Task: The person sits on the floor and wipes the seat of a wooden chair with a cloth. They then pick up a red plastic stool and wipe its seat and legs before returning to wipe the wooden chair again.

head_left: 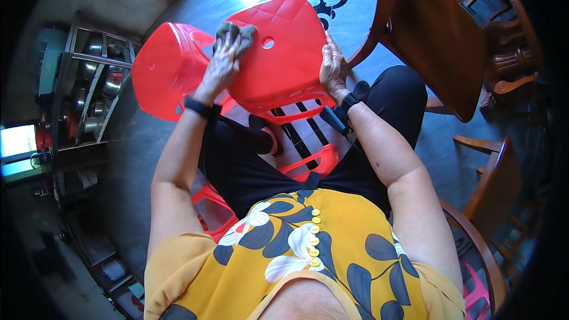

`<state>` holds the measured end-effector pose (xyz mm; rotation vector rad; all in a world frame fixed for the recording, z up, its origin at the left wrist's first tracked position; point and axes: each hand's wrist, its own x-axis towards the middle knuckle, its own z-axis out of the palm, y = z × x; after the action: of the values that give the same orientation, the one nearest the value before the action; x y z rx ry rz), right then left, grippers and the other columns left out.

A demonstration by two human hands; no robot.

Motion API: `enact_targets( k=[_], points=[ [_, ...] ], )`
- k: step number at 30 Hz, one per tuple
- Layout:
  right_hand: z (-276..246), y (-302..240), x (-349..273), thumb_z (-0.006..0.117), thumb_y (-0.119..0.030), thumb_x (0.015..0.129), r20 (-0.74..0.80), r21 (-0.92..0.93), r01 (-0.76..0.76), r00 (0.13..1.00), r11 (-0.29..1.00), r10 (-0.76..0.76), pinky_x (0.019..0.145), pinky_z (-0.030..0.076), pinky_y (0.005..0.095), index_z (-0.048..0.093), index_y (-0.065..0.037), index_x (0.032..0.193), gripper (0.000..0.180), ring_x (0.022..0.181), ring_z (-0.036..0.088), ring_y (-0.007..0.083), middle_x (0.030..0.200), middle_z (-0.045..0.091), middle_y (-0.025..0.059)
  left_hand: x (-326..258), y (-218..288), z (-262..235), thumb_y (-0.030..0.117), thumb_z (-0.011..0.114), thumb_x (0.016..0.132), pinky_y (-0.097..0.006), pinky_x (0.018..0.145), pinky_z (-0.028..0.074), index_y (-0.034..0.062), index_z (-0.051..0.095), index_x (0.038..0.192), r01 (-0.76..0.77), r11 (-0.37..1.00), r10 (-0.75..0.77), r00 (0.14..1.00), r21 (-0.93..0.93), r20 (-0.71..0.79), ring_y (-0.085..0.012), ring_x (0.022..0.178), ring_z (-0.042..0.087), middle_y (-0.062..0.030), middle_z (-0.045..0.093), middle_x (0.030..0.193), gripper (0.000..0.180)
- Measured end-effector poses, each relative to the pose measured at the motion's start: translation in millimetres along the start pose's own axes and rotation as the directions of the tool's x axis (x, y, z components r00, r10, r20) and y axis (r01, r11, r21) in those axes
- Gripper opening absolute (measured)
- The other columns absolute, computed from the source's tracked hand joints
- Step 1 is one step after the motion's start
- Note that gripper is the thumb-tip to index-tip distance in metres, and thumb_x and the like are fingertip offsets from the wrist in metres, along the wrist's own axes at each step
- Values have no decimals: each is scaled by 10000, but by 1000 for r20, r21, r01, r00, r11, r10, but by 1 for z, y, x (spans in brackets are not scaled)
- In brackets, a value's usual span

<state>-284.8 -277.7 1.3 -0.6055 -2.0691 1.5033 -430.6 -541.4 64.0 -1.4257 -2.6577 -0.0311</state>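
A red plastic stool (284, 71) with a quilted seat and a round hole stands tilted in front of my knees. My left hand (223, 66) presses a crumpled grey cloth (243, 38) onto the left part of its seat, fingers bent over the cloth. At the seat's right edge, my right hand (333, 68) grips the rim, with its fingers stretched along the side. The undersides of the right fingers are hidden. A second red stool (166, 74) is just left of the first, close to my left hand.
Dark wooden chairs (435, 38) crowd the right side, one near my right knee. On the left stands a metal rack (98, 92) with pots. Part of another red stool (216, 210) shows beneath me. Grey tiles (154, 154) cover the floor.
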Motion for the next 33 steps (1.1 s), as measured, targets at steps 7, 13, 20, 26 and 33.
enact_targets(
  k=[7,13,20,26,33],
  points=[
    [0,-2,-1,307,-296,1052,14,-66,49,999,997,-48,1092,398,380,441,-57,1460,491,1312,492,364,1424,511,207,-49,118,-50,134,571,947,-532,1189,204,98,405,1491,96,937,-35,982,-334,185,-517,1451,165,-210,244,1593,570],
    [0,2,0,315,-299,1051,24,-35,32,999,999,-31,1131,346,428,429,-67,1467,490,1355,430,402,1436,496,211,23,134,-31,251,536,981,-540,1168,251,78,468,1436,-146,935,168,985,-322,39,-556,1388,275,-276,322,1531,491],
    [-1,3,3,363,-248,1033,11,-48,81,997,996,-80,1099,378,409,498,-55,1416,450,1305,487,390,1384,546,216,84,94,10,278,507,998,-534,1193,201,96,433,1471,-63,968,60,998,-244,-18,-483,1438,247,-250,304,1554,512],
    [-2,-3,1,380,-266,1027,7,-8,-2,1000,1000,2,1098,382,407,505,-94,1423,449,1309,486,393,1385,548,209,65,16,19,230,472,1001,-530,1209,116,87,392,1501,153,979,-155,988,-132,-6,-399,1496,140,-195,192,1613,526],
    [1,-1,1,343,-301,1040,16,-12,-2,1000,1000,2,1110,373,393,476,-97,1446,474,1322,478,368,1409,532,193,-29,41,-22,105,501,959,-536,1204,144,81,400,1491,62,983,-63,998,-175,3,-428,1479,172,-224,256,1583,542]
  ],
)
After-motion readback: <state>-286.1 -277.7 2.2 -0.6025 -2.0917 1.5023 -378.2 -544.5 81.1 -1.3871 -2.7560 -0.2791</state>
